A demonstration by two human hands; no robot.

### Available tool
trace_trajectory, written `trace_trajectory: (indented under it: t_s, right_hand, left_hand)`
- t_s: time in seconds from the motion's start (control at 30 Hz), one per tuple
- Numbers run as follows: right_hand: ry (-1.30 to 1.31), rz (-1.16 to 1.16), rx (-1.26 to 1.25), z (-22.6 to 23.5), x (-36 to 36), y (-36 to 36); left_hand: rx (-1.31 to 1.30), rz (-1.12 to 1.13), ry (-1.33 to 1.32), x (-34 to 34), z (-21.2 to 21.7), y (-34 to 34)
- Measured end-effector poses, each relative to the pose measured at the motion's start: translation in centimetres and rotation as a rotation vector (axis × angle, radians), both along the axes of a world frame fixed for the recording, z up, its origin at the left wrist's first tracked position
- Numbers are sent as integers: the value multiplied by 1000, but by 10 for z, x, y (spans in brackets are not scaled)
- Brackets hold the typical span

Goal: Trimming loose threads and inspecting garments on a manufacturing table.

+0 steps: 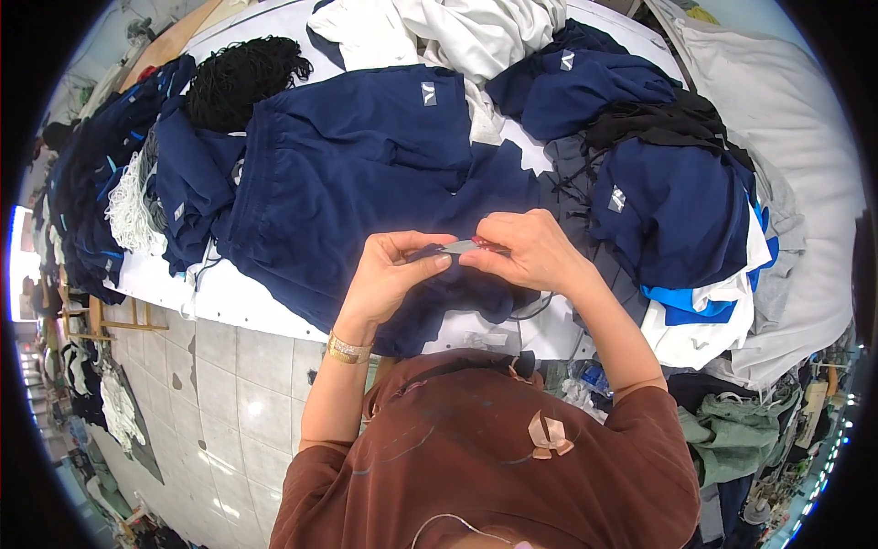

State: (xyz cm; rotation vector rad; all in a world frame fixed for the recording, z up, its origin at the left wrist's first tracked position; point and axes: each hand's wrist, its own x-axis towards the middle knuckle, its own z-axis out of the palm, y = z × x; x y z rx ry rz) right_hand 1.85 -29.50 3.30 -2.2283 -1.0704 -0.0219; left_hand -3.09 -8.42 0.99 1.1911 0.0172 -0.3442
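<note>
My right hand [533,249] is closed around a small silver-bladed cutter [460,246] with a red handle. The blade points left, toward the fingertips of my left hand [391,273]. Thumb and forefinger of that hand are pinched close to the blade tip; what lies between them is too small to make out. Both hands are raised over a pair of navy shorts [338,174], spread on the white table with its gathered waistband at the left and a light logo patch near the far edge.
A black bundle of cords [247,82] and a white bundle of cords [135,206] lie at the left. Folded navy garments [672,210] are piled at the right, beside a large grey-white cloth [777,119]. White fabric [476,37] is heaped at the back of the table [247,297].
</note>
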Motion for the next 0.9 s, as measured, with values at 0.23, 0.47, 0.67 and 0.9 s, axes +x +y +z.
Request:
trace_trajectory:
  t_s: [0.23,0.47,0.67,0.9]
  right_hand:
    - [-2,-24,11,-3,1,0]
    - [408,-310,516,-41,13,-26]
    - [760,-500,509,-91,2,-46]
    - [595,-649,258,-134,-35,-59]
  left_hand:
    - [8,4,13,0,1,-2]
    - [47,2,-18,2,1,4]
    - [385,91,-341,9,-4,8]
    - [1046,267,-544,9,-21,20]
